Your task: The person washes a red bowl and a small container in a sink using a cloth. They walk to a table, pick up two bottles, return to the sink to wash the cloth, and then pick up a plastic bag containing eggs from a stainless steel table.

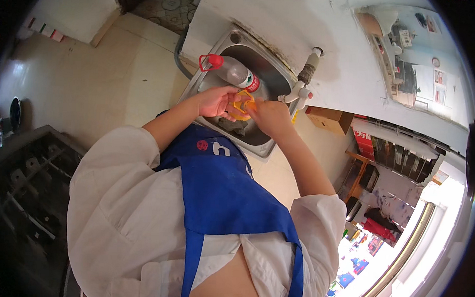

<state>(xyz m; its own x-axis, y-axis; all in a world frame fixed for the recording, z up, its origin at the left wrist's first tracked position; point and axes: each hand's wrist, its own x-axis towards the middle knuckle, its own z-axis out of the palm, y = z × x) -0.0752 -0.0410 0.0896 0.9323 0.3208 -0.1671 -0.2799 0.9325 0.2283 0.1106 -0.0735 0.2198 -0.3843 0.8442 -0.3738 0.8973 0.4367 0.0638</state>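
Over the sink, both hands meet at a yellow plastic thing with a loop-shaped handle (244,102), perhaps a bottle top; fingers hide much of it. My left hand (220,102) supports it from the left with curled fingers. From the right, my right hand (271,115) grips its edge. Just beyond them a large clear plastic bottle (233,71) with a red cap, red carry handle and red label lies tilted in the stainless steel sink (266,143). A wet grey cloth (232,126) rests on the sink bottom, below my hands.
A white plastic tap (296,94) with a red-marked knob sticks out from the wall over the sink's right side. A grey hose (180,54) curves past the sink's left. Right of it stands a cardboard box (329,119). A dark gas stove (32,188) is at the left.
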